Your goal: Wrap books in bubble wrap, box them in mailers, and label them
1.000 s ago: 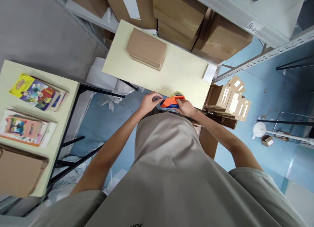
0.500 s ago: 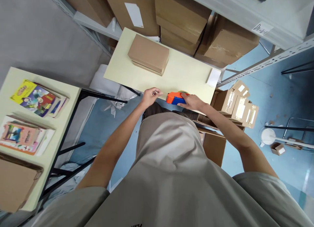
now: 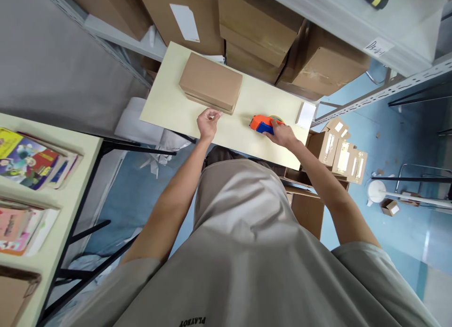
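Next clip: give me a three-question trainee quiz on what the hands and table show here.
1. True or false: the right hand rests on the tape dispenser.
2. The left hand is nearest to: A) the books, B) the flat box, C) the white card.
3. Fill in: the dispenser lies on the ___.

Key: 1 true; 2 B; 3 table.

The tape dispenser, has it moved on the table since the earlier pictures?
Yes. The tape dispenser moved from the table's near edge toward the white pad.
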The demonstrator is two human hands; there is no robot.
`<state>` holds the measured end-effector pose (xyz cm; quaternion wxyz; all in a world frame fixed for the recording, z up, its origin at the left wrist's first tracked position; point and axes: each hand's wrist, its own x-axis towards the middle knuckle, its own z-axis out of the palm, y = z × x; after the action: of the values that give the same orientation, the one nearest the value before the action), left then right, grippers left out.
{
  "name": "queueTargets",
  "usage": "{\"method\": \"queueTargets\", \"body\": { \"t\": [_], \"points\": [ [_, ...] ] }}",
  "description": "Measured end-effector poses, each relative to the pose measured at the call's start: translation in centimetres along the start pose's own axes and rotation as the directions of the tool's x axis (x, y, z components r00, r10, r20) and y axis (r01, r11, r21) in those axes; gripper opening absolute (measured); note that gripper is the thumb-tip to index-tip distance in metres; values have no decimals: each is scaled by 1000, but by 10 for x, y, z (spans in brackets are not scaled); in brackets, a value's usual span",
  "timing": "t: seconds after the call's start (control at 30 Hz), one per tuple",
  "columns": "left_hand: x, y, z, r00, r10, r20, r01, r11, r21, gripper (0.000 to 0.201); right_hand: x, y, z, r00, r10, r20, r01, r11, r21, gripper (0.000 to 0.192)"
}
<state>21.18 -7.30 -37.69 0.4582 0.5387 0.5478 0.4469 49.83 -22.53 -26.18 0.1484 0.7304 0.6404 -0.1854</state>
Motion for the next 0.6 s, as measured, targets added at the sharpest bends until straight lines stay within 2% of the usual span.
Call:
{"method": "queueTargets", "body": {
  "t": [0.3,0.5,0.6],
  "points": [
    [4,-7,6,997,-28,-78,33,998,57,10,18,-14,4,998,59,34,-60,997,41,72],
    [13,-8,17,981,-151,-122,160,985,69,11,27,-26,2,989,125,73,-129,991,41,70],
    [16,-8,18,971,-215,-102,219,975,32,13,25,-35,0,983,154,102,-160,986,52,70]
  ]
}}
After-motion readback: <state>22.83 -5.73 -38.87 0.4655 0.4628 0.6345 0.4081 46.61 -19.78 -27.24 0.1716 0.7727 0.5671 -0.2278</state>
